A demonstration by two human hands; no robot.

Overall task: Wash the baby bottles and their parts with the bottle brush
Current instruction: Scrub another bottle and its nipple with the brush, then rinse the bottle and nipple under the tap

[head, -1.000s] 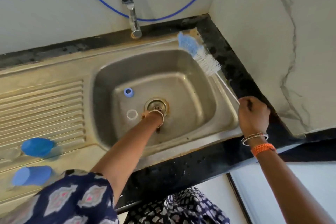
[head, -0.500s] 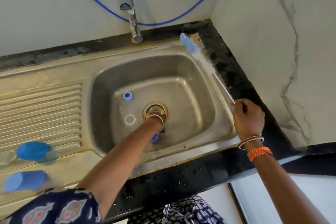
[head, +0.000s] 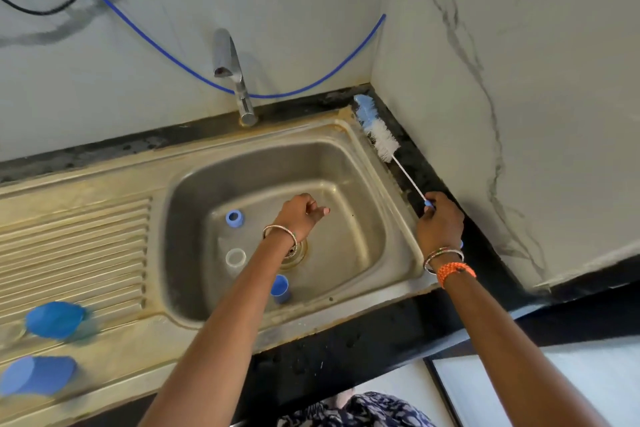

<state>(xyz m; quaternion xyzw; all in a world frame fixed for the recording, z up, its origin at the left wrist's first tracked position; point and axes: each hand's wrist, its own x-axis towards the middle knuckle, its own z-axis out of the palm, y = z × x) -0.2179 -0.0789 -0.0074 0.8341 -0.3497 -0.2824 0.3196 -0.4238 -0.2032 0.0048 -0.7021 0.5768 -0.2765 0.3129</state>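
Observation:
My right hand [head: 439, 222] grips the handle end of the bottle brush [head: 375, 130], whose blue and white bristles lie on the black counter at the sink's far right corner. My left hand [head: 300, 216] hovers over the steel sink basin [head: 360, 184] with fingers curled and nothing visible in it. In the basin lie a blue ring [head: 234, 218], a clear ring [head: 236, 257] and a small blue cap [head: 281, 288] beside the drain. Two blue bottle parts [head: 55, 319] [head: 38, 375] rest on the drainboard at the left.
The tap [head: 235, 80] stands behind the basin, with no water running. A blue hose [head: 166, 48] hangs along the marble wall. The ribbed drainboard [head: 76, 253] stretches left of the basin. A black counter [head: 485, 253] borders the sink on the right, against the side wall.
My left hand rose from the drain toward the basin's middle, uncovering the blue cap. The right hand laid the brush down along the counter. The view tilted upward.

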